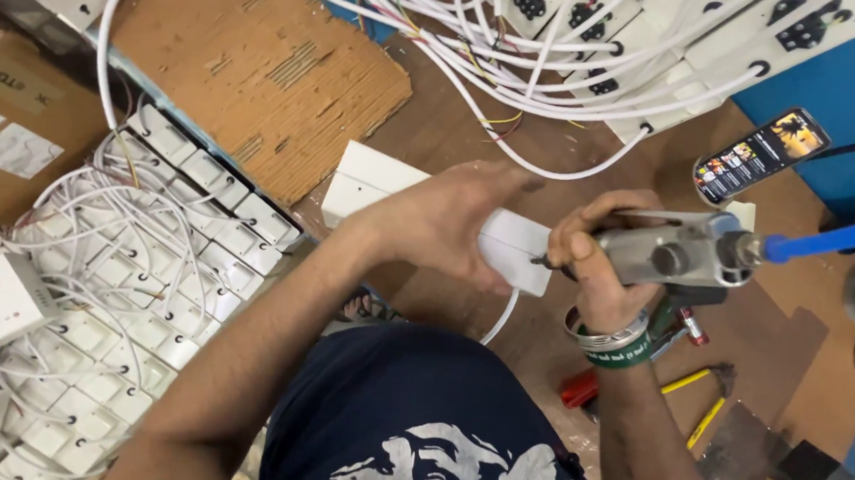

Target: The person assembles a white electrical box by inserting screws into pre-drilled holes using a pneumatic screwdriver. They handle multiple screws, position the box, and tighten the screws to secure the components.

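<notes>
My left hand (444, 221) grips a long white plastic switch box (376, 181) and holds it over the brown floor. A white cable (499, 317) hangs from the box's near end. My right hand (591, 267) is wrapped around a grey pneumatic screwdriver (682, 253) with a blue air hose (839, 237). The tool's tip touches the box's right end, beside my left palm. Bangles and a green band sit on my right wrist.
A pile of white switch boxes with cables (144, 280) lies at left. A cardboard sheet (259, 68) and more wired boxes (602, 42) lie at the top. A lit phone (763, 153) stands at right. Yellow-handled pliers (702, 400) and a red-handled tool (578, 389) rest by my knee.
</notes>
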